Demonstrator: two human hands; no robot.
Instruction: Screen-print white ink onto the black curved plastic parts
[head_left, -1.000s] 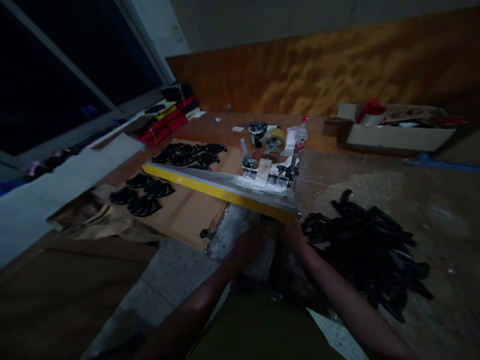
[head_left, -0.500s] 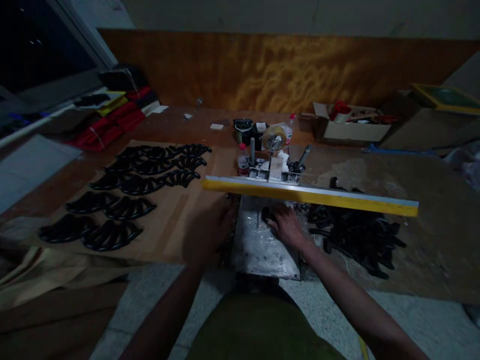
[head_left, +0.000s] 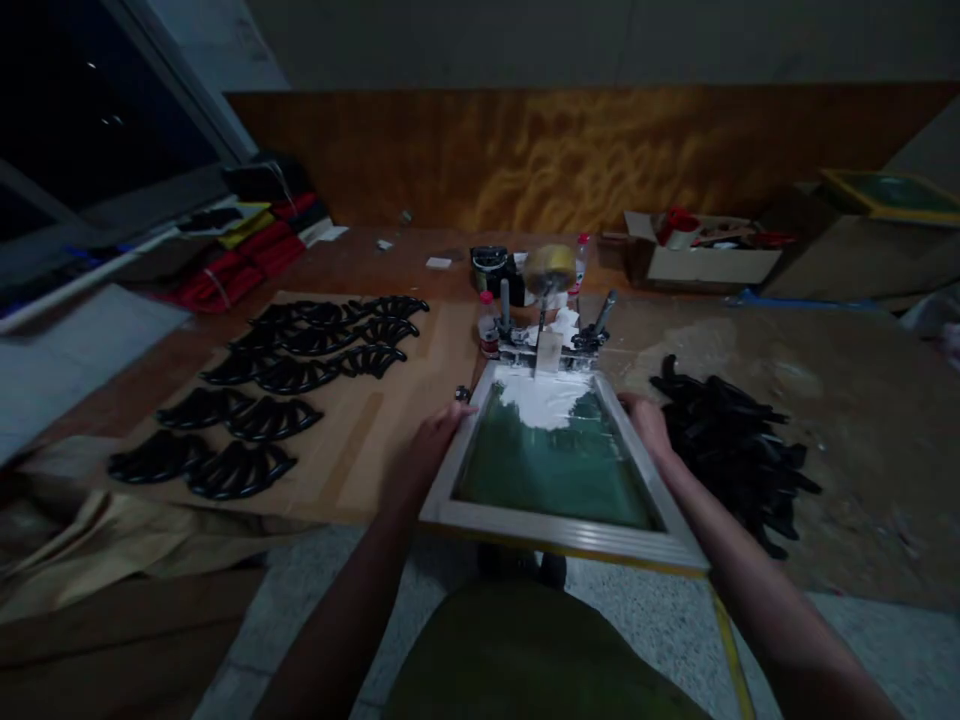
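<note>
A silk-screen printing frame [head_left: 574, 538] lies lowered in front of me, its green mesh showing white ink along the far part. My left hand [head_left: 439, 435] is closed at the frame's left rail, thumb and fingers against the edge. At the right rail, my right hand [head_left: 646, 425] is closed on the edge, its fingertips partly hidden by the frame. The metal base plate is covered by the frame. Beyond, a clamp hinge [head_left: 551, 352] with two upright handles carries the frame. A small dark part [head_left: 463, 394] sits just past my left fingertips.
Rows of curved black pieces [head_left: 240, 470] lie fanned out on cardboard [head_left: 375, 430] at the left. A heap of similar black pieces [head_left: 739, 450] is at the right. Behind the hinge stand a red-capped bottle [head_left: 487, 325] and a dark tub [head_left: 489, 265]. An open carton [head_left: 712, 262] sits at the back right.
The frame has swung down from nearly edge-on to lying over the base plate. My right hand has left the black piece on the plate and moved to the frame's right side.
</note>
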